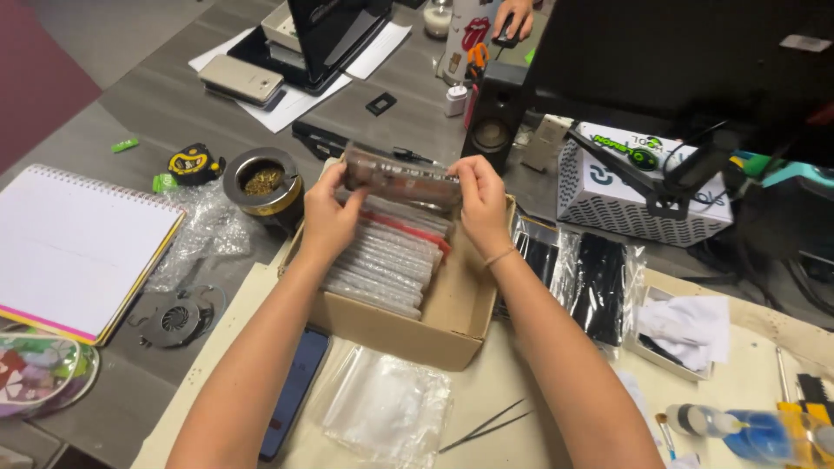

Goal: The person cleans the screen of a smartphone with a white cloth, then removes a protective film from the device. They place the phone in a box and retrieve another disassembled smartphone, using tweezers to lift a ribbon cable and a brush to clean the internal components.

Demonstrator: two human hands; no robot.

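An open cardboard box (452, 321) sits in front of me, filled with a row of several flat parts in clear plastic bags (382, 260). Both hands hold one such bagged flat part (401, 178) above the far end of the box. My left hand (327, 213) grips its left end, and my right hand (479, 201) grips its right end. The part looks dark and brownish through the plastic.
An empty clear bag (387, 412), tweezers (482, 427) and a dark phone (295, 386) lie near me. A spiral notebook (74, 247), small fan (176, 320), round metal tin (263, 182), tape measure (193, 162) stand left. Speaker (491, 117), white patterned box (634, 187), black bagged parts (599, 282) right. Another person's hand (512, 19) is far back.
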